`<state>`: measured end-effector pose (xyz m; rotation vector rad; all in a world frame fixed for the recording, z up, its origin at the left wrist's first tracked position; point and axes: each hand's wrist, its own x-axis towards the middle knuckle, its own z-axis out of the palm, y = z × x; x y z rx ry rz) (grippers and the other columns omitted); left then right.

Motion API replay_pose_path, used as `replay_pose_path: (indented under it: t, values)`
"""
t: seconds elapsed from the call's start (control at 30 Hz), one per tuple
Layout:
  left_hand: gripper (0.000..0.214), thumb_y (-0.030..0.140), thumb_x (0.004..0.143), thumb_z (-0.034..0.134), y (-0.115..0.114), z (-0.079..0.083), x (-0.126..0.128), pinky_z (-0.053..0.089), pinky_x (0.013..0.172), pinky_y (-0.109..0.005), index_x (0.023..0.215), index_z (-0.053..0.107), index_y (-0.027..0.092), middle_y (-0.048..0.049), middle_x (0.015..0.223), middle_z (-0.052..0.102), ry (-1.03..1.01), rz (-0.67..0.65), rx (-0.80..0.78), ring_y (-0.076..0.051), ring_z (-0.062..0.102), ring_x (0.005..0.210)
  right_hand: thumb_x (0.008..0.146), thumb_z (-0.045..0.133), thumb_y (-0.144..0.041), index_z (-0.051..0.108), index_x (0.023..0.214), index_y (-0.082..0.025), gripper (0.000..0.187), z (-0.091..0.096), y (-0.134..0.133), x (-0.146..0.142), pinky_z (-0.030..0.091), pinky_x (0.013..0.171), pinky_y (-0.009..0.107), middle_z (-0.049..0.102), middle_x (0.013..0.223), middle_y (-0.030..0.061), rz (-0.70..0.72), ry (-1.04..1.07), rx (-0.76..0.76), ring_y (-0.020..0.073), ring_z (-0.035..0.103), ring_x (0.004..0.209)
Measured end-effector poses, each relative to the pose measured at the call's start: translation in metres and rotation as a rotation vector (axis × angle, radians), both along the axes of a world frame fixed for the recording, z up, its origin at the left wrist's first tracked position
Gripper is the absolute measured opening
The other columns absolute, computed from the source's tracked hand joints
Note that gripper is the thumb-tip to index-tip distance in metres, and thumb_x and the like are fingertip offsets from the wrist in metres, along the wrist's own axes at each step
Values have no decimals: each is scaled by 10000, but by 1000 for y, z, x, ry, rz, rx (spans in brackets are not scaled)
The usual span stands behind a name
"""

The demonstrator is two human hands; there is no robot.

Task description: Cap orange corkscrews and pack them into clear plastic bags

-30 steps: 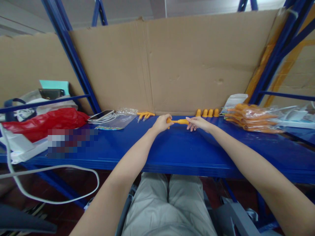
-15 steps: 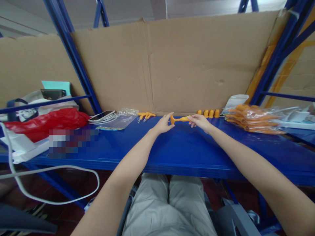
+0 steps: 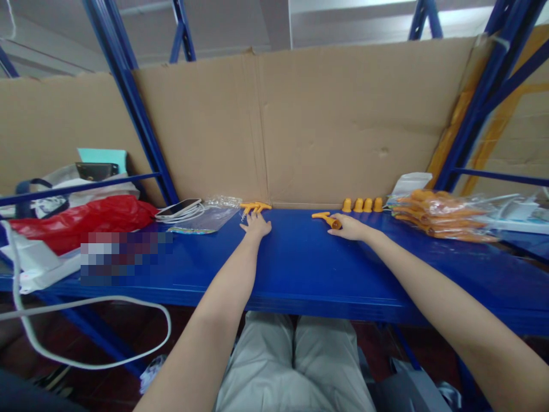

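My right hand (image 3: 349, 228) is closed around an orange plastic corkscrew (image 3: 328, 219) just above the blue shelf. Its T-shaped handle points left, and a round hollow end faces me beside my fingers. Over to the left, my left hand (image 3: 258, 225) reaches forward with fingers apart. Its fingertips are at a small group of orange corkscrews (image 3: 256, 206) with bare metal spirals, lying by the cardboard. Whether the fingertips touch them, I cannot tell.
Several orange caps (image 3: 362, 205) stand in a row along the cardboard wall (image 3: 326, 126). Bagged orange parts (image 3: 446, 217) lie at the right. A clear plastic bag (image 3: 210, 217), a phone with a white cable (image 3: 182, 210) and a red bag (image 3: 94, 220) lie at the left.
My left hand has let go of the corkscrew's handle and moved left to the other corkscrews. My right hand still holds the corkscrew, now turned so that its end faces me.
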<state>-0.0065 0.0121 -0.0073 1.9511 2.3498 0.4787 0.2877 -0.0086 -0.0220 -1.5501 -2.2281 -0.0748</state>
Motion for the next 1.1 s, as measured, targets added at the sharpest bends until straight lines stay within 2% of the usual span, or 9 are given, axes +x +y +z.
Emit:
replay_pose_path:
  t: [0.1, 0.2, 0.43, 0.57, 0.7, 0.8, 0.87, 1.0, 1.1]
  values:
    - [563, 392, 891, 353, 6, -4, -7, 203, 1131, -555, 1396, 426, 154, -113, 1540, 252, 11, -18, -29, -304, 189, 1423, 777, 632, -403, 497, 1316, -173, 601, 2, -1, 2, 414, 1013, 419, 546, 1330, 148, 23, 60, -112, 300, 529, 1211]
    - [541, 378, 882, 362, 9, -7, -9, 236, 1114, -565, 1355, 488, 146, -138, 1516, 302, 19, -50, 8, -329, 234, 1406, 755, 665, -392, 495, 1330, -180, 635, 7, -4, 5, 396, 1034, 405, 551, 1330, 136, 16, 117, -202, 304, 520, 1222]
    - [459, 361, 867, 424, 10, -5, -2, 337, 1037, -569, 1221, 604, 132, -202, 1402, 457, 124, -130, 87, -378, 375, 1322, 767, 660, -345, 608, 1187, -219, 442, 16, -9, 9, 410, 1016, 378, 620, 1258, 66, 0, 84, -286, 289, 570, 1163]
    - [415, 359, 872, 433, 7, -3, 8, 418, 994, -433, 1113, 661, 110, -203, 1292, 551, 228, -321, 75, -321, 510, 1208, 772, 652, -317, 608, 1180, -178, 433, 17, -11, 8, 413, 1008, 377, 620, 1252, 101, -10, 95, -291, 295, 576, 1152]
    - [371, 312, 870, 449, 4, -4, 24, 411, 1008, -357, 1069, 682, 103, -181, 1200, 616, 246, -586, 111, -268, 563, 1149, 781, 642, -308, 593, 1196, -170, 440, 17, -11, 8, 408, 1011, 371, 616, 1256, 107, -11, 79, -293, 283, 570, 1160]
    - [363, 292, 860, 477, 1, -4, 37, 405, 1018, -332, 1131, 656, 130, -134, 1194, 637, 167, -761, 156, -233, 570, 1149, 789, 631, -311, 585, 1211, -172, 446, 16, -10, 8, 410, 1009, 373, 605, 1273, 106, -13, 66, -295, 280, 566, 1165]
    - [397, 276, 866, 471, -1, -4, 44, 398, 1028, -321, 1220, 600, 153, -105, 1261, 609, 82, -817, 197, -209, 550, 1183, 788, 631, -322, 593, 1203, -188, 438, 16, -10, 9, 412, 1008, 374, 608, 1271, 92, -12, 67, -288, 280, 570, 1160]
    - [468, 220, 867, 452, 2, -5, 42, 325, 1093, -389, 1330, 502, 172, -107, 1407, 486, 31, -738, 232, -216, 427, 1312, 777, 645, -357, 614, 1175, -219, 423, 15, -9, 10, 416, 1004, 376, 633, 1236, 67, -7, 72, -275, 282, 574, 1154]
    - [492, 248, 875, 445, 7, -8, 30, 286, 1086, -527, 1364, 458, 196, -119, 1471, 393, 63, -580, 99, -273, 332, 1371, 769, 656, -356, 617, 1169, -229, 422, 16, -10, 10, 418, 1004, 381, 638, 1227, 62, -2, 89, -279, 285, 572, 1158]
